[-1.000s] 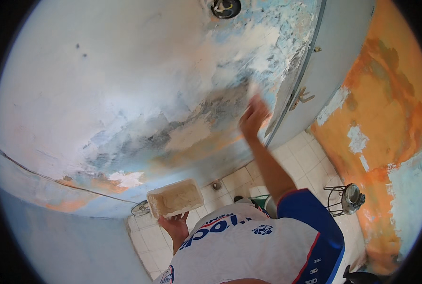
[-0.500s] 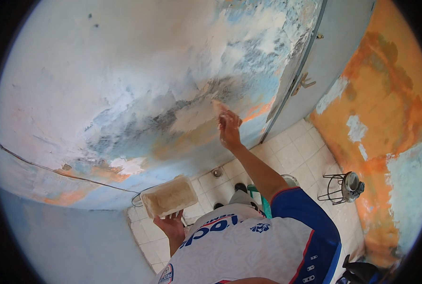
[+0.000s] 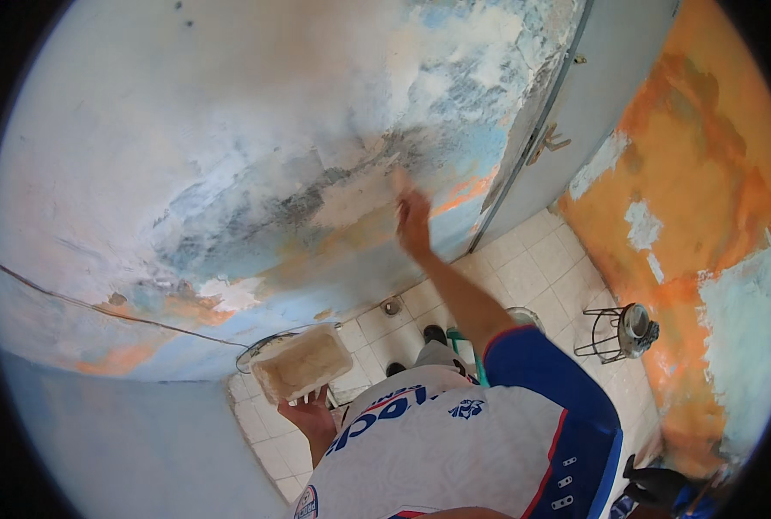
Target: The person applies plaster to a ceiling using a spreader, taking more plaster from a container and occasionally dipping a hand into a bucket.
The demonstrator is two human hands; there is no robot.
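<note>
With its fingers under the rim, my left hand point(image 3: 314, 418) holds a shallow rectangular tub point(image 3: 303, 363), its inside coated with beige paste. My right arm reaches up to the patchy wall point(image 3: 256, 138). There my right hand point(image 3: 413, 216) is closed, smeared by motion, against the lower part of the wall's beige filled patch point(image 3: 351, 201). A pale tip shows above its fingers, too blurred to name. Around the patch, grey rough areas, white smears and blue and orange paint show.
A grey door point(image 3: 567, 130) with a handle stands right of the patchy wall. On the tiled floor point(image 3: 533, 268) a black wire stand point(image 3: 606, 333) carries a round metal container point(image 3: 636, 320). A thin cable point(image 3: 117, 313) runs along the lower wall. An orange wall point(image 3: 697, 190) rises at the right.
My right hand has shifted slightly and is more blurred, still by the wall patch. The tub in my left hand has moved slightly left and down. The view has shifted a little.
</note>
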